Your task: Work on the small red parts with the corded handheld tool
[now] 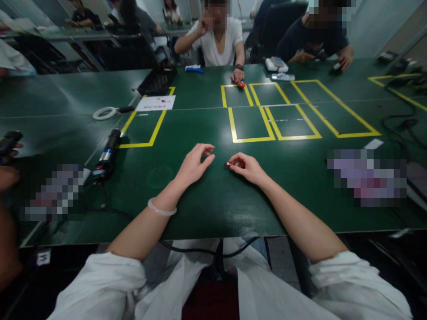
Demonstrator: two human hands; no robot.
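Observation:
My right hand (248, 168) rests on the green table (207, 204) with its fingers curled round a small red object (228, 164) that pokes out at the fingertips. My left hand (195, 163) lies just to its left, a short gap apart, fingers bent with thumb and forefinger nearly touching and nothing visible in them. A pale bangle (162, 210) circles my left wrist. Both forearms reach out from white sleeves.
Yellow tape rectangles (267, 120) mark the table beyond my hands. A black cylindrical device (108, 153) with cables lies left, near a white tape roll (104, 113). Across the table a person in white holds another small red object (239, 83); a person in dark sits at their right.

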